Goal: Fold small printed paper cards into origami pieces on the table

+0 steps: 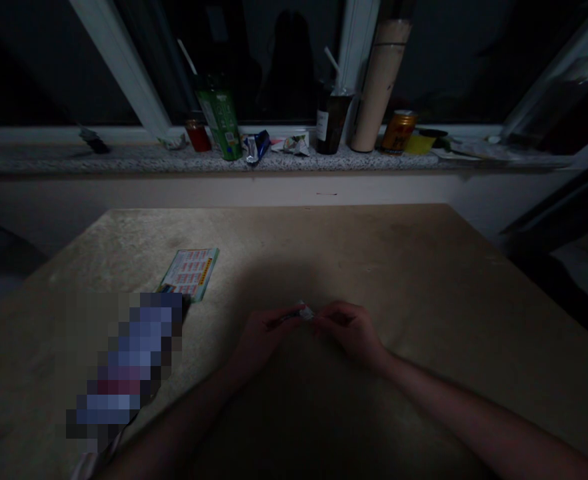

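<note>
Ahead, the desk (414,267) runs well past your hands to its far edge below the windowsill (284,160), leaving room rightward. Your left hand (267,328) and right hand (351,327) angle inward, fingers pinching a small pale item (305,311) between them. Leftward lie a pixelated object (134,363) and a printed card (190,272); a tall flask (380,87) stands on the sill.
</note>
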`<state>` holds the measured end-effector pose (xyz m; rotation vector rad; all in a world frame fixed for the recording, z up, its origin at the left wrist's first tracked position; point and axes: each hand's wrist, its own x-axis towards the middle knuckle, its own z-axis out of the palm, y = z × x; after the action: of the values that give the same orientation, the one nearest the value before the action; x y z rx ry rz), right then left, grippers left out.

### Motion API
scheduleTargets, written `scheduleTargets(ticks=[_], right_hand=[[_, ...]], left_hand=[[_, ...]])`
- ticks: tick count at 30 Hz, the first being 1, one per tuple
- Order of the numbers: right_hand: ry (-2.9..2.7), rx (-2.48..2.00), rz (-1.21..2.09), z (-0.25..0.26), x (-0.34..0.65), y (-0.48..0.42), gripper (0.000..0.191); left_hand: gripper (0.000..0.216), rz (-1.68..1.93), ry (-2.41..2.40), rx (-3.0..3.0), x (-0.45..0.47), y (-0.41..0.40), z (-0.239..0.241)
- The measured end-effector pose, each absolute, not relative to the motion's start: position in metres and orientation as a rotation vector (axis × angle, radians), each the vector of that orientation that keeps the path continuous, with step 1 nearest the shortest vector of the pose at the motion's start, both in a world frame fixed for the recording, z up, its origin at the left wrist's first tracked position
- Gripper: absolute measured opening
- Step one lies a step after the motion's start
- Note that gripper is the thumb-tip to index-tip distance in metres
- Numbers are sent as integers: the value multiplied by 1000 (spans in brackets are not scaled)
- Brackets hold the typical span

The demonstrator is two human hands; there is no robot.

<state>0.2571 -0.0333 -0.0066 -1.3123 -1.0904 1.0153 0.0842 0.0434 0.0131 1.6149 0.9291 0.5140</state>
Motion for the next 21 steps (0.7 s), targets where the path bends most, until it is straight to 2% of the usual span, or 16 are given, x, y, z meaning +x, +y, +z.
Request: scheduleTargets(ticks=[2, 5, 8, 13, 14, 18, 21], right_hand=[[-1086, -1277, 1025, -6, 256, -33, 26], [-1116, -1232, 1050, -5, 255, -33, 40], [-1156, -1219, 1055, -4, 255, -33, 39], [-1165, -1185, 1088, -6, 256, -31, 38], [-1164, -1175, 1107, -7, 257, -30, 38], [-1158, -1150, 1175, -9, 258, -28, 40], [-1156, -1156, 1217, -10, 259, -27, 43]], left_hand=[[28, 514, 934, 1617, 84, 43, 13], [26, 517, 959, 1608, 84, 44, 14], [26, 522, 983, 1592, 85, 44, 15], [57, 520, 982, 1513, 87, 43, 17], [58, 526, 979, 1495, 87, 44, 17], [34, 542, 955, 1499, 86, 45, 15], [30, 512, 926, 1502, 86, 46, 13]])
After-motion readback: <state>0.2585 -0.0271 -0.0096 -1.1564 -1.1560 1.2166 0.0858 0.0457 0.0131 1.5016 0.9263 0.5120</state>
